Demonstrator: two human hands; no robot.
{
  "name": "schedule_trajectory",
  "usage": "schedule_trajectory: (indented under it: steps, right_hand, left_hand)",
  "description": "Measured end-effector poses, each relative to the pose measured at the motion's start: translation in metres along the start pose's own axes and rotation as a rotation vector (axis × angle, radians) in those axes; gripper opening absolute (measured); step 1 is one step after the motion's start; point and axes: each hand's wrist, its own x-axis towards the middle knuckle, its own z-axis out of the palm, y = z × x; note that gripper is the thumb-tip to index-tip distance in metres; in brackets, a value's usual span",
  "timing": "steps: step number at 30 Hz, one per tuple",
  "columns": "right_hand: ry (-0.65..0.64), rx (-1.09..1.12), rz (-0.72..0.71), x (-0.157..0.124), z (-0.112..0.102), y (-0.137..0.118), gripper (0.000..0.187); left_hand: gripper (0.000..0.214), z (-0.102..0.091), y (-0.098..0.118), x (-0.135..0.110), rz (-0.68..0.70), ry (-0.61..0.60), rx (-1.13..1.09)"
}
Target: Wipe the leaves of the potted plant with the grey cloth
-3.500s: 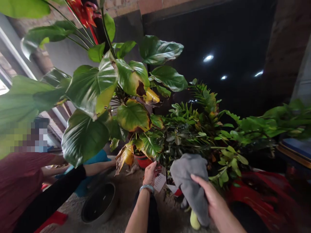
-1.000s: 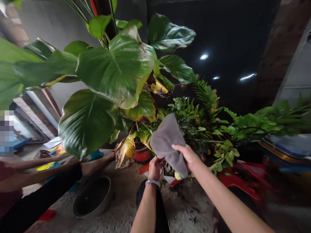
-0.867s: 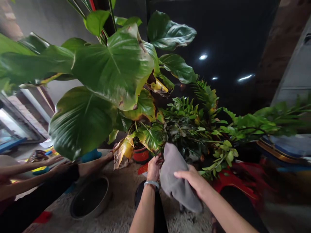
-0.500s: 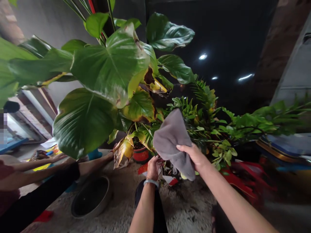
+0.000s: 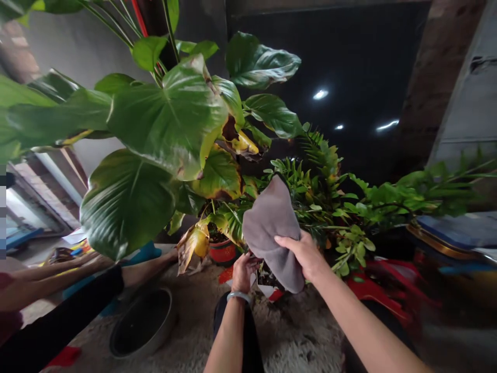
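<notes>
My right hand (image 5: 306,255) grips a grey cloth (image 5: 272,220), thumb on top, and the cloth stands up in front of the leaves. Just left of it, my left hand (image 5: 242,272), with a pale bangle at the wrist, has its fingers curled by the cloth's lower edge. What those fingers hold, if anything, is hidden. Beneath both hands sits a white and red plant pot (image 5: 267,291) with dark soil. Small-leaved green plants (image 5: 287,173) rise behind the cloth.
A large-leaved plant (image 5: 171,114) fills the upper left, with a withered brown leaf (image 5: 193,246) hanging low. A red pot (image 5: 223,253) stands behind my left hand. At left are a metal basin (image 5: 167,317) and another person's arms (image 5: 50,277). Red objects (image 5: 384,282) lie right.
The cloth has shifted slightly left and looks more spread and smooth in my right hand. My left hand keeps almost the same place. The whole view has moved a little.
</notes>
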Motion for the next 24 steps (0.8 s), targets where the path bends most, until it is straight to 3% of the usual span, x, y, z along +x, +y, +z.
schedule_trajectory:
  steps: [4,6,10,13,16,19,20,21,22,24]
  right_hand:
    - [0.036,-0.065,0.213,-0.019,-0.006,0.04,0.026]
    - [0.031,-0.113,0.266,-0.036,-0.015,0.044,0.029]
    - [-0.079,-0.07,0.126,-0.034,-0.019,0.008,0.034]
    - [-0.003,0.049,-0.043,-0.008,-0.016,-0.013,0.034]
    - [0.142,0.131,0.023,0.0,-0.024,0.005,0.033]
    - [0.186,0.034,0.179,-0.022,-0.046,0.042,0.026]
    - [0.17,0.01,0.2,-0.031,-0.055,0.051,0.024]
    - [0.153,0.001,0.214,-0.039,-0.062,0.055,0.024]
    - [0.138,0.015,0.222,-0.044,-0.067,0.055,0.025]
    - [0.149,0.092,0.192,-0.042,-0.072,0.041,0.03]
  left_hand:
    - [0.026,0.0,0.002,0.001,0.018,0.039,-0.055]
    - [0.027,0.001,0.004,-0.001,0.018,0.068,-0.065]
    - [0.023,0.005,0.009,-0.007,0.015,0.05,-0.047]
    - [0.023,0.006,0.009,-0.008,0.012,0.072,-0.037]
    - [0.021,0.004,0.014,-0.011,0.041,0.188,-0.028]
    - [0.014,0.008,0.033,-0.029,0.173,0.436,-0.046]
    - [0.015,0.012,0.042,-0.042,0.233,0.455,-0.054]
    - [0.018,0.017,0.051,-0.057,0.295,0.42,-0.056]
    - [0.022,0.022,0.06,-0.076,0.349,0.298,-0.047]
    - [0.028,0.029,0.074,-0.118,0.443,-0.086,0.04]
